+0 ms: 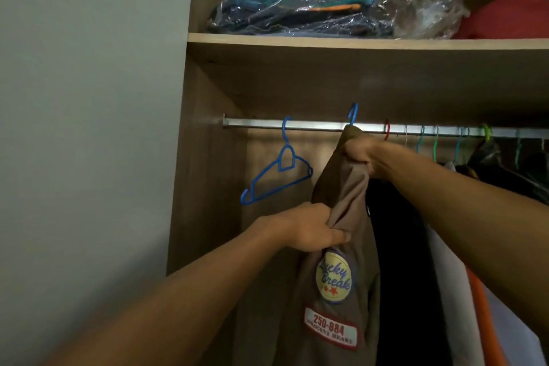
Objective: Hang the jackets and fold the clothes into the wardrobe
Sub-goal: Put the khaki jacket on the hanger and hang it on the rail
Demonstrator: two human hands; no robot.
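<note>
Jacket (341, 193), brown w/ patches, hangs at 6 o'clock below rail (267, 123), its blue hook (353, 114) just over it. Right hand (361, 157) bunches collar, left hand (312, 229) grips shoulder. Soft, light, floppy cloth; best held near the hanger's top imo

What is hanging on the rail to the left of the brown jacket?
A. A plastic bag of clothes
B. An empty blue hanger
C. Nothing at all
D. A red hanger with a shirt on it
B: an empty blue hanger hangs on the rail, left of the brown jacket that both hands grip.
</note>
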